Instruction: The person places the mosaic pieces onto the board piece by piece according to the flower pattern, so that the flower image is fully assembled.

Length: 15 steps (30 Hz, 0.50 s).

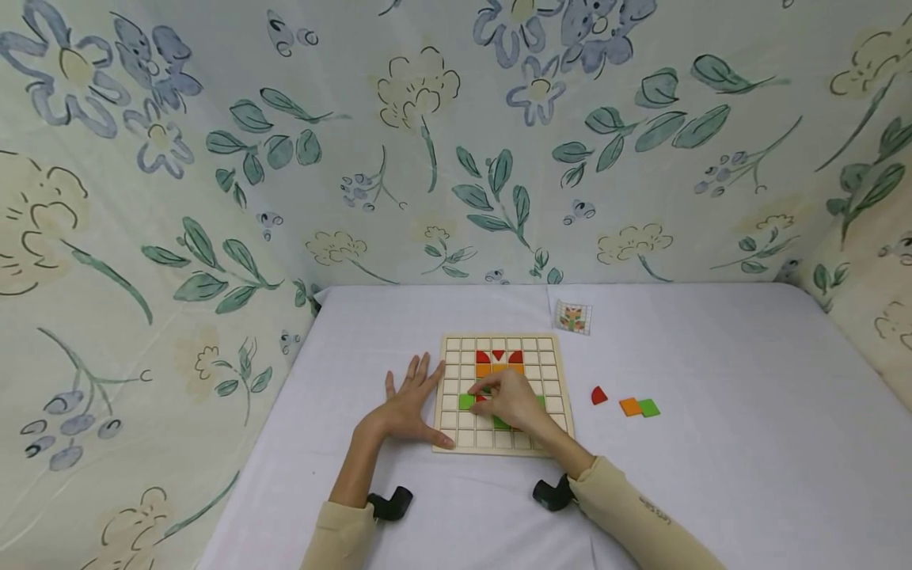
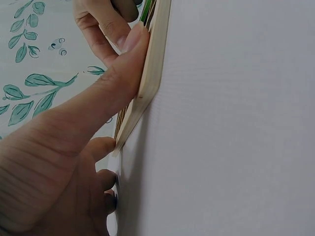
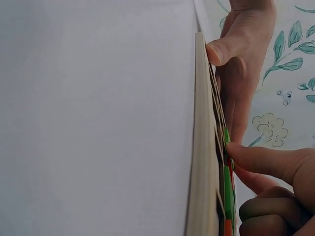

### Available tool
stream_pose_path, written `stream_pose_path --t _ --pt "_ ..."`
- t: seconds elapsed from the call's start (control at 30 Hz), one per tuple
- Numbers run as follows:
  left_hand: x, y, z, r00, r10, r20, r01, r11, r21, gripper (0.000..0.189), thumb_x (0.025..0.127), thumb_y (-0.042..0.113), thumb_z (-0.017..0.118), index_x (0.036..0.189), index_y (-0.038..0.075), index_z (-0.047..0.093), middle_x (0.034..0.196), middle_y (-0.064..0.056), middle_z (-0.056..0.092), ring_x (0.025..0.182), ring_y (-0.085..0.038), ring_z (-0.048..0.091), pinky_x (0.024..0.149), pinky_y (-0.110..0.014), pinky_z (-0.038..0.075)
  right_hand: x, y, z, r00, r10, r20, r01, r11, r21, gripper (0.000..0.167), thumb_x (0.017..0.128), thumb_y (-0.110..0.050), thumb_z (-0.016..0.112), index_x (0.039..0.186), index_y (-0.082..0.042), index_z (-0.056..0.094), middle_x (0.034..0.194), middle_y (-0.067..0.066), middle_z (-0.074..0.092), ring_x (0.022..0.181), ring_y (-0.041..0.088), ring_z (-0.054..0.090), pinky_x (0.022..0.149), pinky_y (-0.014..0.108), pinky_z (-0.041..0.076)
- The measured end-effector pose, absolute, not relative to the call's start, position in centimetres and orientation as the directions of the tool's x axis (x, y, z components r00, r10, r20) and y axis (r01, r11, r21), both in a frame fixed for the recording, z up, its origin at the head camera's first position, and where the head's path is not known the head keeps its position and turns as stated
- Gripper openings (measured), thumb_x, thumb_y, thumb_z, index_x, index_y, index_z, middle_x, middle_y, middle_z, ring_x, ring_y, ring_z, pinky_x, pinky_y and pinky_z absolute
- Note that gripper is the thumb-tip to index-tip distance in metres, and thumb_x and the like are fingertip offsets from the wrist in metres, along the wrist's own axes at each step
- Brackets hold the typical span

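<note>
A wooden grid board (image 1: 456, 382) lies on the white table with coloured tiles in its cells. My left hand (image 1: 406, 409) rests at its left side, fingers spread, with the thumb (image 2: 130, 54) on the near corner and a fingertip at the left edge. Over the board's middle, my right hand (image 1: 514, 398) has its thumb and index finger about a small red tile (image 1: 480, 398), mostly hidden by the fingers. Just left of that sits a green square tile (image 1: 466, 402). Farther up are an orange tile (image 1: 484, 370) and a red triangle (image 1: 498, 355). The right palm covers other tiles.
Right of the board lie a loose red quarter-circle tile (image 1: 598, 395), an orange square tile (image 1: 630, 407) and a green square tile (image 1: 649, 408). A small pattern card (image 1: 573, 317) lies beyond the board's far right corner. Flowered cloth (image 1: 442, 198) hangs behind the table.
</note>
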<state>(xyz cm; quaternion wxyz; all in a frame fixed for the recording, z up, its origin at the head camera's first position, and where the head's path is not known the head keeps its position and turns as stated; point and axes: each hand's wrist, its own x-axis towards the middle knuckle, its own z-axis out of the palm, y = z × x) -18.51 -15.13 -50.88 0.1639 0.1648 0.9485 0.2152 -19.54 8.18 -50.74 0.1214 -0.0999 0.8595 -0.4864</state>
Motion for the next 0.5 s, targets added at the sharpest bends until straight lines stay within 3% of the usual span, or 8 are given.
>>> stream_pose_path --t 0.23,0.4,0.5 --pt "-18.46 -15.03 -50.82 -0.892 0.381 -0.241 0.239 0.853 0.465 0.137 0.065 0.061 0.092 0.168 0.021 0.010 0.175 -0.014 -0.008 0.162 -0.036 -0.013 0.121 -0.075 -0.011 -19.53 8.07 -50.81 -0.957 -0.267 -0.111 -0.047 0.523 -0.851 0.019 0.075 -0.009 0.091 0.092 -0.014 0.084 0.052 -0.005 0.037 0.045 0.009 0.031 0.044 0.021 0.023" --pt "-18.40 -15.02 -50.71 -0.891 0.384 -0.242 0.240 0.852 0.466 0.137 0.066 0.060 0.092 0.168 0.020 0.010 0.175 -0.014 -0.008 0.162 -0.036 -0.013 0.121 -0.075 -0.011 -19.43 8.03 -50.74 -0.960 -0.261 -0.104 -0.050 0.523 -0.851 0.019 0.074 -0.009 0.092 0.091 -0.015 0.084 0.066 -0.003 0.043 0.051 0.011 0.031 0.048 0.022 0.024" --pt "-18.38 -15.03 -50.66 -0.891 0.387 -0.239 0.243 0.849 0.469 0.137 0.066 0.059 0.092 0.168 0.020 0.011 0.175 -0.015 -0.008 0.162 -0.037 -0.013 0.121 -0.075 -0.011 -19.43 8.05 -50.70 -0.957 -0.269 -0.108 -0.050 0.519 -0.853 0.019 0.075 -0.009 0.091 0.093 -0.013 0.084 0.064 -0.003 0.042 0.051 0.010 0.031 0.048 0.022 0.024"
